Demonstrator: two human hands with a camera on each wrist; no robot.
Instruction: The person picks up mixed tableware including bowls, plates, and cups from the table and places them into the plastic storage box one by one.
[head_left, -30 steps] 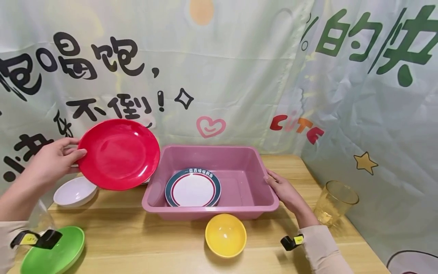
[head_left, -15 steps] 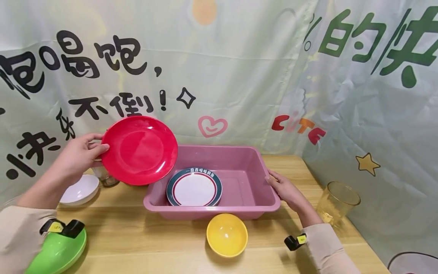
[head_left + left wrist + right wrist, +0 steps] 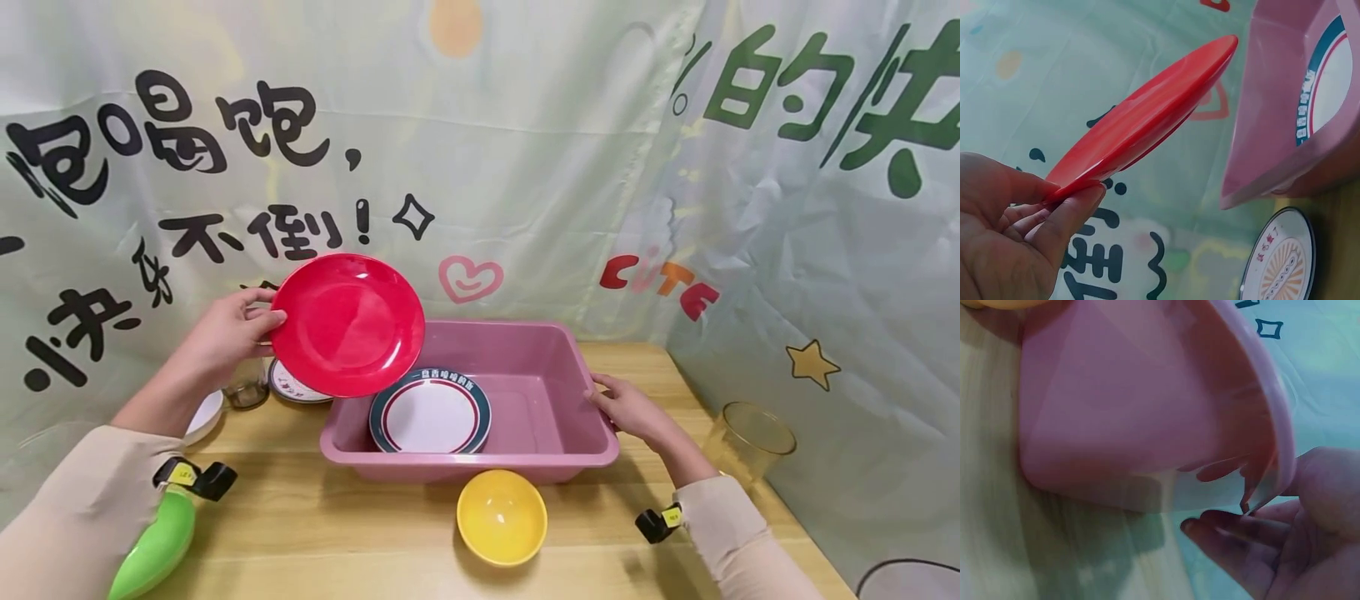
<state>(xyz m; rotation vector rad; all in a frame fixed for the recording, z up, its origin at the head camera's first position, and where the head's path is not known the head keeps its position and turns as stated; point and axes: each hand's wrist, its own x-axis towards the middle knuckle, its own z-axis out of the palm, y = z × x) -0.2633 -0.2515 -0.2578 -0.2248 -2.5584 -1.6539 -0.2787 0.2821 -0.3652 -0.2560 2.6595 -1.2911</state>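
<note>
From the head we see the red plate [image 3: 348, 325] face-on; from the left wrist, edge-on, pinched by left fingers [image 3: 1079, 212]; right fingers [image 3: 1229, 550] grip the pink tub [image 3: 1135, 406].

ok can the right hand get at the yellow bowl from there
Likely yes, though the right hand holds the pink tub by its right side and must let go first. The yellow bowl stands uncovered in front of the tub, and nothing seems to block it from the near side.
</note>
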